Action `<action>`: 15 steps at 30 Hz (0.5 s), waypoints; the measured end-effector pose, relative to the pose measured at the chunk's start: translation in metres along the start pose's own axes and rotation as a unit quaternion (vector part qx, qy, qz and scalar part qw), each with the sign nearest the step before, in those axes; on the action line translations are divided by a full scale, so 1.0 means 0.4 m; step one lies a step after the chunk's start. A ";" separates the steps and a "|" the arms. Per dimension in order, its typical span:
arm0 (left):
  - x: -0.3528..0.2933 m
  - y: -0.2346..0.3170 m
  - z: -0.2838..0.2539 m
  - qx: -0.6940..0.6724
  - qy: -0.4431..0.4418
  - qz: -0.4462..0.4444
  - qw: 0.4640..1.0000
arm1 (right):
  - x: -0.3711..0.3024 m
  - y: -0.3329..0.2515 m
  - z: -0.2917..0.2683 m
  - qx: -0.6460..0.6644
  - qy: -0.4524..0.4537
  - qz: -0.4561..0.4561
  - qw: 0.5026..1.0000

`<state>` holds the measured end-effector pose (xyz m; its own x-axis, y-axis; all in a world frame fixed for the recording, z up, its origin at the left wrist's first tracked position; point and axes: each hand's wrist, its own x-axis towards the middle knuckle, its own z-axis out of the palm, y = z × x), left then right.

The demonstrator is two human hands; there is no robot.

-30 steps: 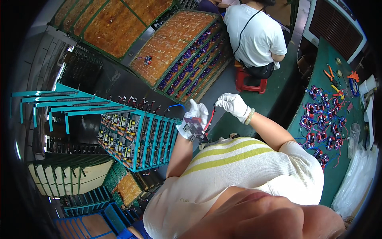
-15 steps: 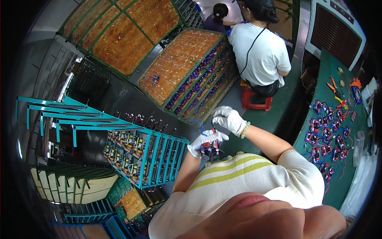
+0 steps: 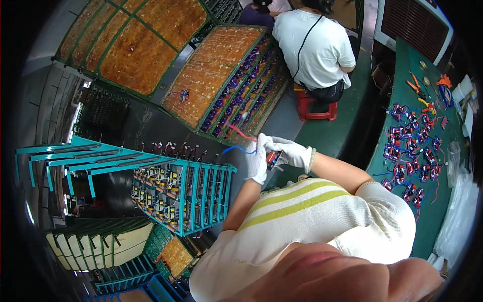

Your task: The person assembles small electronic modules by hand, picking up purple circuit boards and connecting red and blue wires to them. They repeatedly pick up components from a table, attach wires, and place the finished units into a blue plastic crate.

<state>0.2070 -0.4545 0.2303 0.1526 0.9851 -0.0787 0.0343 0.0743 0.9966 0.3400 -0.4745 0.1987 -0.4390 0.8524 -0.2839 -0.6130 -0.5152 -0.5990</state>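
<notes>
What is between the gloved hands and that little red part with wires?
Nothing visible. Both gloved hands, left hand and right hand, already hold the small red part between their fingers; its red wire and blue wire trail free.

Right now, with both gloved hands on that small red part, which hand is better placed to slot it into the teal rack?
Probably the left hand: it is on the side of the teal rack. The right hand grips the red part from the side away from the rack.
</notes>
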 end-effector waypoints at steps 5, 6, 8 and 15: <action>0.034 -0.025 -0.010 0.045 0.133 0.110 0.984 | 0.017 0.028 -0.050 0.236 -0.114 0.095 0.960; 0.029 -0.008 -0.013 0.028 0.128 0.059 0.990 | 0.009 0.025 -0.030 0.202 -0.144 0.088 0.965; 0.016 0.004 -0.009 -0.025 0.107 0.018 0.994 | -0.004 0.038 -0.004 0.093 -0.092 0.000 0.991; 0.054 -0.027 -0.062 -0.227 0.145 -0.102 0.958 | -0.024 0.005 0.026 -0.190 0.019 -0.159 0.969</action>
<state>0.1855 -0.4300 0.2184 -0.0933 0.9395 -0.3295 -0.4093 0.2655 0.8729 0.3363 -0.4847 0.2081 -0.2387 0.9690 -0.0636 -0.4245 -0.1630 -0.8906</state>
